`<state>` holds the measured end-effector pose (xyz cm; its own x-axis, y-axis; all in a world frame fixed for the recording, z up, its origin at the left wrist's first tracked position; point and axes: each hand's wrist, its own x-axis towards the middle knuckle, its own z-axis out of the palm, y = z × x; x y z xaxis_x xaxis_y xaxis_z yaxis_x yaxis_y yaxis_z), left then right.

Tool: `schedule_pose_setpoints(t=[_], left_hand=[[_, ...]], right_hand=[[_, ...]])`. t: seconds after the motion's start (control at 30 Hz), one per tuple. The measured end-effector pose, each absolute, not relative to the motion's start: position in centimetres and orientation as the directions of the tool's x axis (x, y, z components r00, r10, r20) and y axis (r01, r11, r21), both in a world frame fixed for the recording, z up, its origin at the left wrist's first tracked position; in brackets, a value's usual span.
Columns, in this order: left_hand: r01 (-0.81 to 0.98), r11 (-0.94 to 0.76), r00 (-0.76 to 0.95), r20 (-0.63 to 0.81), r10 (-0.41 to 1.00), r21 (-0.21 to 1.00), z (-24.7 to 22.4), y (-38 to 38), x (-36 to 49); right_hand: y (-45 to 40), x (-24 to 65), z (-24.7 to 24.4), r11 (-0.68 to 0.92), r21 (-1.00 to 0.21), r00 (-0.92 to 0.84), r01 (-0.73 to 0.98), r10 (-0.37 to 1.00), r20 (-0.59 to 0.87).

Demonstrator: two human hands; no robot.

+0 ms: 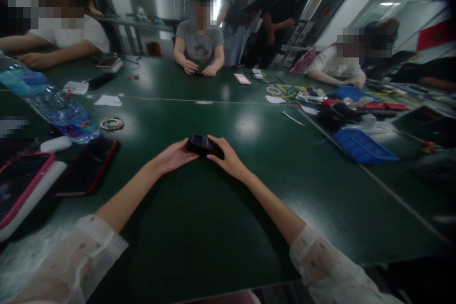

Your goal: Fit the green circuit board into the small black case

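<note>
A small black device [201, 143] with a little screen and a row of small keys lies between my hands, low over the green table [199, 228] or resting on it; I cannot tell which. My left hand [177, 156] grips its left end, thumb and fingers on either side. Around its right end my right hand [225, 154] is closed, with the fingers along the far edge and the thumb at the near edge. Parts of the device are covered by my fingers.
At left stand a water bottle [60, 99], a red-edged phone [89, 166] and a pink-edged phone [24, 180]. A coil of wire [111, 123] lies beyond. To the right are a wrench [292, 118], a blue tray [361, 145] and tangled cables [285, 90]. Several people sit or stand around.
</note>
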<state>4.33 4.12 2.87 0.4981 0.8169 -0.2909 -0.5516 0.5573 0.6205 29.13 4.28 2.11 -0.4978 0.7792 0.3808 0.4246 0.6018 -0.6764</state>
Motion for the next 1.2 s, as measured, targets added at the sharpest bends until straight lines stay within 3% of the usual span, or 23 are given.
schedule_pose_setpoints(t=[0.4,0.7,1.2], left_hand=[[-0.577,0.532,0.462,-0.289,0.838,0.619,2.7,4.3,4.4],[-0.543,0.488,0.421,-0.282,0.862,0.683,2.9,4.1,4.4],[-0.529,0.447,0.436,-0.221,0.872,0.721,2.4,4.4,4.5]], right_hand=[[4.2,29.1,2.0,0.632,-0.65,-0.483,0.422,0.763,0.429],[3.2,28.8,2.4,0.645,-0.525,-0.502,0.555,0.763,0.407],[3.1,28.8,2.6,0.635,-0.567,-0.462,0.525,0.772,0.437]])
